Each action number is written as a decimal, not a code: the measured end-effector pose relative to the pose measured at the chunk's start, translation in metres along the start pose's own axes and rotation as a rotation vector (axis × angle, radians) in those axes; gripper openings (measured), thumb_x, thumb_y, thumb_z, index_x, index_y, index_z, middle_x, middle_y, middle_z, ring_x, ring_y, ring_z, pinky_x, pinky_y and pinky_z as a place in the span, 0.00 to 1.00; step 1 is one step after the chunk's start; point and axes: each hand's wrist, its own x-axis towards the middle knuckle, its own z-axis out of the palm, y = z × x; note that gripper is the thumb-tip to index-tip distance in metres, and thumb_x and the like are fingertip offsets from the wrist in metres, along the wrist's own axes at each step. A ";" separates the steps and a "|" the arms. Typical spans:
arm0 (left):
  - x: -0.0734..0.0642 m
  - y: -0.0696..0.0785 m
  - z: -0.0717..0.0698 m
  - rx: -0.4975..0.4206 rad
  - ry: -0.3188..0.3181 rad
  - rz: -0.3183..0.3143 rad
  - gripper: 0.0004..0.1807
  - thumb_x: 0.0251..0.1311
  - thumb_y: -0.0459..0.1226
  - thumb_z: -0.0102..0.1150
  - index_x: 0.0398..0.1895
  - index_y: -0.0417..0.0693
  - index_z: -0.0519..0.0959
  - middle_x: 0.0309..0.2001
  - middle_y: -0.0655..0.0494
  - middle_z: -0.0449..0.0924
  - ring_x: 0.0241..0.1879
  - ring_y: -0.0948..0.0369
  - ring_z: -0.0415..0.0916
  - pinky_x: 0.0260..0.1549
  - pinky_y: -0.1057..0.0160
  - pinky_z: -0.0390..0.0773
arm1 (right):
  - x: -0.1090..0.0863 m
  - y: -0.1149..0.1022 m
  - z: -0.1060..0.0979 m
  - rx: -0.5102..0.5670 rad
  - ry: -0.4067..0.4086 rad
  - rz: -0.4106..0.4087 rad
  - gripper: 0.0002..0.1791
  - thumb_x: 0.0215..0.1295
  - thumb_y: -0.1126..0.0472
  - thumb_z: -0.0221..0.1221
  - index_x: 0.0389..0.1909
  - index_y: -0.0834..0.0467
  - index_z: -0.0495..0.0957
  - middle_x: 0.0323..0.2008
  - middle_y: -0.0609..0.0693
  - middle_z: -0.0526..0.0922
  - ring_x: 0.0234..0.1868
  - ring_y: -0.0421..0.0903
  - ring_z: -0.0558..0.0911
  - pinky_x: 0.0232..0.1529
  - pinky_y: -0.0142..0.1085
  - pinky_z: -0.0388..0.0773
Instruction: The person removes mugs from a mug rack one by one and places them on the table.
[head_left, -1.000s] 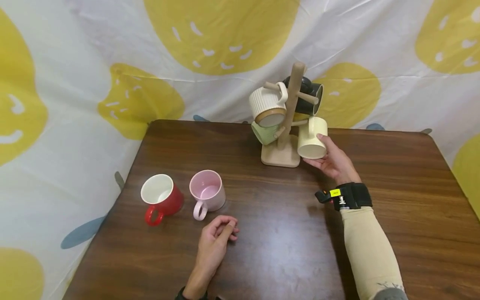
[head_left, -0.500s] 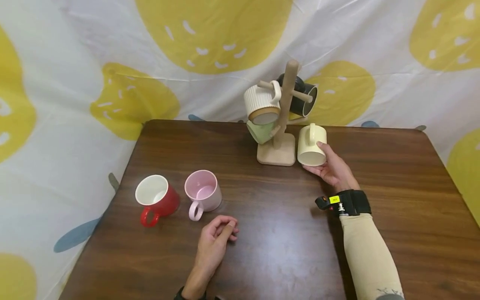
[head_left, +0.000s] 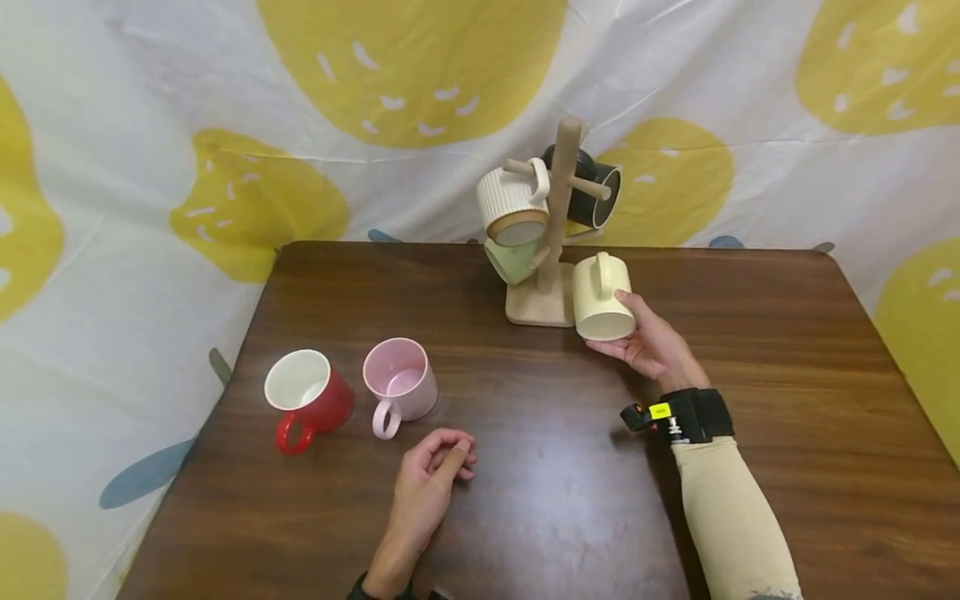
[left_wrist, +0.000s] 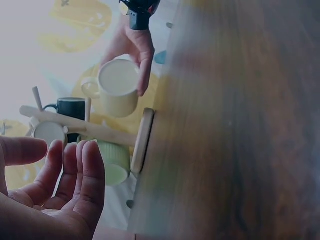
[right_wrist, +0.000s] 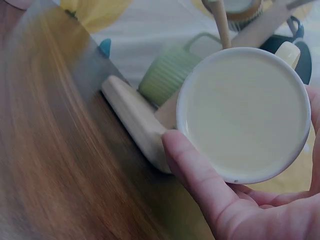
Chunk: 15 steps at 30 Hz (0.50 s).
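A pale yellow mug (head_left: 602, 287) is held by my right hand (head_left: 656, 342), with thumb and fingers around its lower part. Its handle points up and away, and one round end faces me. The mug overlaps the right side of the base of a wooden mug rack (head_left: 561, 200). On the rack hang a ribbed white mug (head_left: 513, 202), a green mug (head_left: 510, 260) and a black mug (head_left: 596, 200). My left hand (head_left: 427, 483) lies near the table's front with loosely curled fingers and nothing in them.
A pink mug (head_left: 412, 396) stands upright just beyond my left hand. Left of it stands a red mug (head_left: 330, 404), white inside. Both handles point toward me. A patterned cloth (head_left: 420, 67) hangs behind the dark wooden table (head_left: 540, 483).
The yellow mug has come off the rack's lower right peg and moved down toward me in my right hand. My left hand stays still. The head view has shifted slightly.
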 end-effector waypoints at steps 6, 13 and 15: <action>0.002 0.000 0.002 -0.012 -0.022 0.003 0.07 0.62 0.28 0.52 0.37 0.30 0.78 0.38 0.30 0.79 0.36 0.41 0.79 0.29 0.66 0.84 | -0.011 0.008 0.011 -0.058 -0.093 -0.010 0.24 0.68 0.50 0.52 0.58 0.57 0.59 0.37 0.57 0.85 0.42 0.54 0.83 0.44 0.48 0.83; 0.006 0.002 0.005 -0.020 -0.049 0.011 0.08 0.63 0.28 0.52 0.39 0.29 0.78 0.39 0.30 0.79 0.37 0.42 0.79 0.30 0.62 0.85 | -0.024 0.016 0.026 -0.145 -0.205 -0.020 0.22 0.70 0.53 0.50 0.56 0.63 0.61 0.38 0.58 0.87 0.43 0.55 0.83 0.46 0.49 0.82; 0.007 0.002 0.005 -0.023 -0.052 0.011 0.09 0.63 0.28 0.52 0.39 0.28 0.78 0.39 0.29 0.79 0.37 0.42 0.79 0.30 0.63 0.85 | -0.028 0.017 0.030 -0.162 -0.233 -0.019 0.22 0.70 0.54 0.50 0.56 0.65 0.61 0.39 0.58 0.87 0.43 0.55 0.83 0.46 0.49 0.82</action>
